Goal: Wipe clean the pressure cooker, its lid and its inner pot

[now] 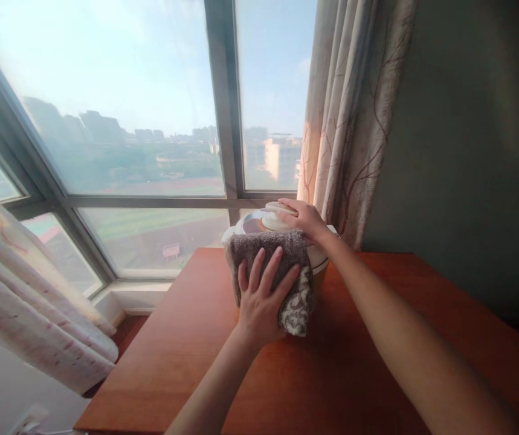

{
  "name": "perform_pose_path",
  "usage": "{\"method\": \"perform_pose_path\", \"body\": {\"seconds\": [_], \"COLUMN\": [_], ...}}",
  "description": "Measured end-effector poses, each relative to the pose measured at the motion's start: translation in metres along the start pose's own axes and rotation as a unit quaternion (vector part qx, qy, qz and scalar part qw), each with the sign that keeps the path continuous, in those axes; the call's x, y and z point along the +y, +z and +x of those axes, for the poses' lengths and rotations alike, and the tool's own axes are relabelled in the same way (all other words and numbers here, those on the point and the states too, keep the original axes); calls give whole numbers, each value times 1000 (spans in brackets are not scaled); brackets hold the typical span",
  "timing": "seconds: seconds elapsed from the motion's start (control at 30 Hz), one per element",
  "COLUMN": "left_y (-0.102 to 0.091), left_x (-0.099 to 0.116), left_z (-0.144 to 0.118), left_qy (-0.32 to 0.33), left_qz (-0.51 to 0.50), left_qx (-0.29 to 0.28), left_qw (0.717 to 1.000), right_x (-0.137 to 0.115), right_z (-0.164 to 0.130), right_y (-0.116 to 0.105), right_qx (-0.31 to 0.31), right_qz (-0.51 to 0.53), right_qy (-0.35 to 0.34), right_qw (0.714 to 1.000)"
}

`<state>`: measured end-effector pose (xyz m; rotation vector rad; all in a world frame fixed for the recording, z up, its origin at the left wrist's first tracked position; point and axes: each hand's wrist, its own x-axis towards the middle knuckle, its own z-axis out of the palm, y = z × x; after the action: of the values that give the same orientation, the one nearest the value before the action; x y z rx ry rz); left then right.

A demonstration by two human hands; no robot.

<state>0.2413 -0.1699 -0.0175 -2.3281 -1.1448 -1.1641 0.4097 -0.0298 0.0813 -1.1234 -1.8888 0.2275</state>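
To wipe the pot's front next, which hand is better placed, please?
The left hand, probably: it lies spread on the towel, against the pot, while the right hand holds the lid knob.

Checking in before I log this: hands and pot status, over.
Left hand spread on cloth. Right hand gripping pot's knob. Pot on table, cloth covering most of its front.

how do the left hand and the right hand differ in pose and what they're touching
The left hand is spread against the cloth, while the right hand curls at the lid knob. The left hand is at the front of the pot; the right hand is up at its top. Both are bare, with their arms stretched forward over the table.
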Motion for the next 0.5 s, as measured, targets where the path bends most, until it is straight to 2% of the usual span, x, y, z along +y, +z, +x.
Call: {"method": "perform_pose_path", "body": {"seconds": [0.27,0.4,0.5], "left_y": [-28,-33,-34], "left_x": [-3,-8,-21], "left_z": [48,65,80], "left_qy": [7,-3,-12], "left_qz": [17,-3,-37], "left_qx": [-85,-96,-97], "left_qw": [996,995,994], "right_x": [9,11,11], "right_z": [8,8,7], "right_y": [-3,-4,-4], "right_qx": [-8,5,14], "right_qz": [139,156,151], "right_qy": [48,53,54], "right_qw": [989,986,987]}}
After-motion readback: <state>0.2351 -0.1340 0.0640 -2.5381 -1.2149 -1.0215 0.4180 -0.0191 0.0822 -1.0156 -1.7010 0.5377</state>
